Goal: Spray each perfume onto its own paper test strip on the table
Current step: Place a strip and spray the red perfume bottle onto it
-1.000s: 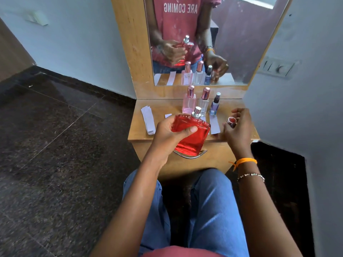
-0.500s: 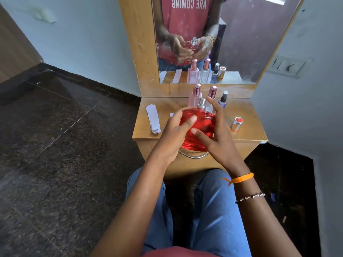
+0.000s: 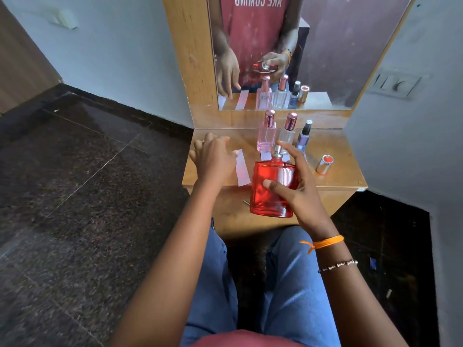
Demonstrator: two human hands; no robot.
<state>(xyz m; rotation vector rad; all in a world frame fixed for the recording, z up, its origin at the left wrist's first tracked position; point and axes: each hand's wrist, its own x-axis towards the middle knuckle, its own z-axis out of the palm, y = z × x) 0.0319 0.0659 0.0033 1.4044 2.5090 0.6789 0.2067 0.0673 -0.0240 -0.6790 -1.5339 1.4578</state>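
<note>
My right hand (image 3: 302, 196) grips a large red perfume bottle (image 3: 271, 191), uncapped, with its silver nozzle up, above the front edge of the wooden table (image 3: 343, 177). My index finger reaches up beside the nozzle. My left hand (image 3: 213, 161) lies with fingers spread on the table's left part, over the spot where the stack of strips lay. A white paper test strip (image 3: 243, 171) lies just right of its thumb. Part of another strip (image 3: 264, 155) shows behind the red bottle.
Against the mirror (image 3: 325, 58) stand a pink bottle (image 3: 266, 134), a clear bottle with a rose cap (image 3: 287, 132) and a small blue spray bottle (image 3: 303, 137). The red bottle's silver cap (image 3: 324, 164) lies on the right. Walls close in on both sides; my knees are under the table.
The red bottle has passed from my left hand to my right. My left hand has let go and moved left onto the strips. The cap now lies on the table.
</note>
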